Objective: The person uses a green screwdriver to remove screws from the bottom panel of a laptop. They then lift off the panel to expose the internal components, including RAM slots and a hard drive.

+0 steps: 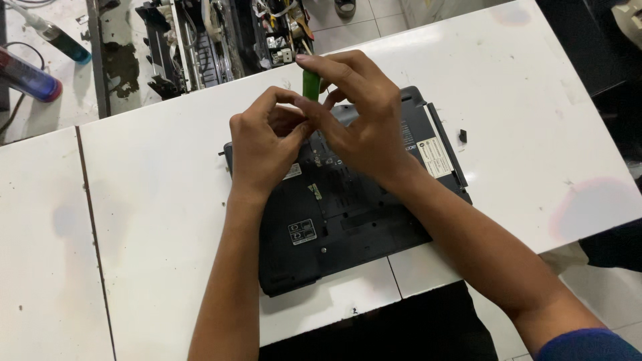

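My right hand [364,124] pinches the green handle of a screwdriver [311,85] from the top, fingers curled round it so the tool stands upright over the upturned laptop [348,214]. My left hand [264,144] is closed in beside it, fingertips gathered low at the shaft — steadying the tip, I judge, though the tip itself is hidden behind my fingers and I cannot tell what it sits in.

The laptop lies bottom-up on the white table [154,200], turned at an angle with one corner hanging over the near edge, which brings its far part, where I work, under both hands. A small black piece [463,136] lies on the table to the right, apart from the laptop. Beyond the far edge sit an opened machine [221,33] with wiring showing and, at far left, a red-and-blue can [27,75].
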